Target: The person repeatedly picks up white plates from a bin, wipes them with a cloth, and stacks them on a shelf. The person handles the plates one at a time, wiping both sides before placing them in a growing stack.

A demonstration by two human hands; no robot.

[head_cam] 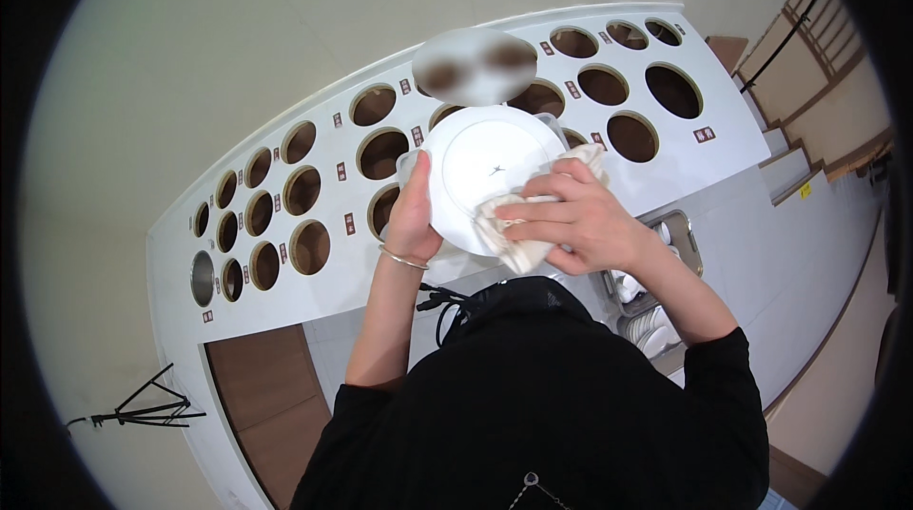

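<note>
A round white plate [496, 143] with a small dark mark near its middle is tilted up in front of me. My left hand [414, 214] grips its left rim, thumb along the edge. Bunched in my right hand [570, 218] is a cream cloth [524, 253], pressed against the plate's lower right face. Behind the plate, parts of a translucent plastic container [551, 123] show at either side. The plate hides most of that container.
A white counter [456, 282] has rows of round cut-outs with small labels bearing writing. A blurred patch covers some of them. To my right stand a grey bin [690, 246] of white dishes and stacked white plates [645, 332]. A black tripod [153, 406] is at left, steps [792, 175] at right.
</note>
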